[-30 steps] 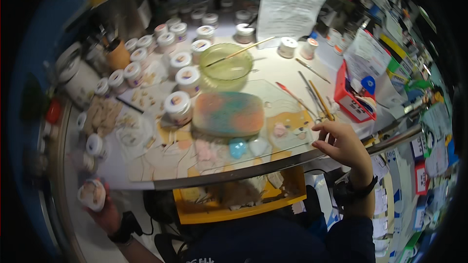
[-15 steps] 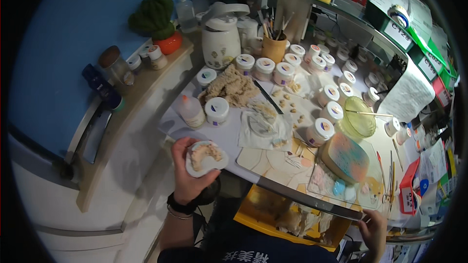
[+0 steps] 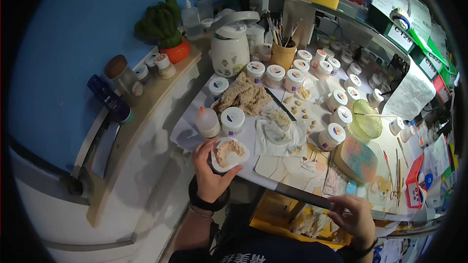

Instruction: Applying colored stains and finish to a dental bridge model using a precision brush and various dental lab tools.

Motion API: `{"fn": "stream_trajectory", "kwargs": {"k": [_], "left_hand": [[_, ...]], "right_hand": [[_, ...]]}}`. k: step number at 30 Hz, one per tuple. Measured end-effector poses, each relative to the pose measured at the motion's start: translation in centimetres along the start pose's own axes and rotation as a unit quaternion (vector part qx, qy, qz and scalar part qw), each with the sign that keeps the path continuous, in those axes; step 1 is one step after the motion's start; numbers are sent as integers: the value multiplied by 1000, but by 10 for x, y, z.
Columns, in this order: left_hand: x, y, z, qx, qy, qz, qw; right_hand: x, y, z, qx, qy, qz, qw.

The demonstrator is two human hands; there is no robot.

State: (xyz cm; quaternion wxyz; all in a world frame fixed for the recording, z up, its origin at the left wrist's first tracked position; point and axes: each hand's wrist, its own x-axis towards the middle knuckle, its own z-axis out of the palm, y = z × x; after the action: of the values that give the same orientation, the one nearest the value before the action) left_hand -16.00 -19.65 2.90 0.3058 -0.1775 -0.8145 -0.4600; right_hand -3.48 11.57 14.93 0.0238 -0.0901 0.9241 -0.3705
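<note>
While in left fingers (image 3: pixel 201 151), dental cast (image 3: pixel 230 155).

The underside of the pinkish-cream horseshoe-shaped cast (image 3: pixel 225 153) is hidden; at lower right, the right hand (image 3: pixel 352 220) covers part of the yellow drawer (image 3: pixel 263 212); the lower edge cuts off the navy shirt (image 3: pixel 263 257).

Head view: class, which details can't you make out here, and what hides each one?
All in the head view:
- Dental cast: underside, turned away above the left hand.
- White-lidded jar by the dropper bottle: contents, under its lid.
- Yellow drawer: far end, beneath the table edge.
- Paper sheet: writing, too small.
</note>
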Motion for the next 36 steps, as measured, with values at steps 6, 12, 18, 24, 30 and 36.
{"fn": "stream_trajectory", "kwargs": {"k": [6,12,18,24,30,36], "left_hand": [[2,-18,-8,0,-40,-16,999],[13,-30,-22,-63,-41,-26,997],[30,-47,-34,-127,-74,-47,988],[35,-56,-41,-104,-90,-56,989],[40,-52,-38,-107,-80,-66,989],[38,-52,-45,-32,-65,-51,996]], "right_hand": [[90,-37,54,63,-98,-109,987],[161,-59,119,88,45,-173,980],[188,-60,137,116,54,-83,988],[176,-58,141,149,102,-131,975],[120,-57,107,131,10,-139,982],[82,-32,76,29,-50,-135,989]]}}
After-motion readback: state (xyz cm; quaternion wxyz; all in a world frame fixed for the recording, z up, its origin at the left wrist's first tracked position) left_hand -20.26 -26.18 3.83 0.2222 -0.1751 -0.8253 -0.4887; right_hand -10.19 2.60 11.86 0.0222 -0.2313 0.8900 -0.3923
